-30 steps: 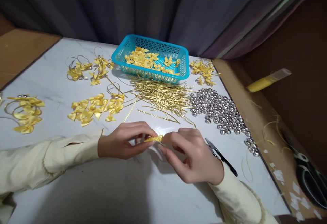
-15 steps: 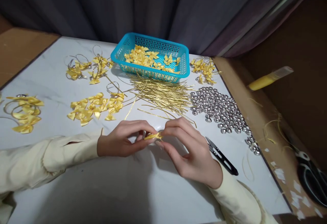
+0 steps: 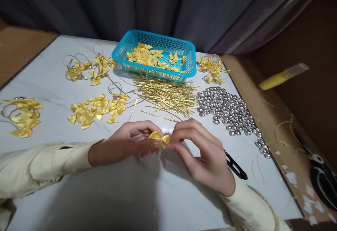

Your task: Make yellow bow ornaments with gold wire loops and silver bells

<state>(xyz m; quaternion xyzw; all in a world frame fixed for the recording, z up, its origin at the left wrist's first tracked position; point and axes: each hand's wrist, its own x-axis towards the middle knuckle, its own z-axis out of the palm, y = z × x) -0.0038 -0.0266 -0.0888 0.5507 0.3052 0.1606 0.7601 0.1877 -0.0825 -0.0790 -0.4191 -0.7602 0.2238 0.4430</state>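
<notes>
Between my two hands, over the white tabletop, is a yellow ribbon bow (image 3: pixel 159 137). My left hand (image 3: pixel 131 140) pinches its left side with thumb and fingers. The fingertips of my right hand (image 3: pixel 198 153) close on its right end. Just beyond my hands lies a pile of gold cords (image 3: pixel 168 97). To the right are many small silver bells or beads (image 3: pixel 229 110); their exact kind is too small to tell. Black thread snips (image 3: pixel 235 164) lie partly hidden behind my right hand.
A blue basket (image 3: pixel 155 70) of yellow bows stands at the back. Loose bows (image 3: pixel 96 110) lie left of the cords. Bows with cord loops sit in groups at far left (image 3: pixel 25 117), back left (image 3: pixel 89 67) and back right (image 3: pixel 212 68). Scissors (image 3: pixel 322 178) lie at the right edge.
The bow has turned so its loops now face up more openly. My left hand has rolled slightly, and my right hand has shifted a little right, covering more of the snips.
</notes>
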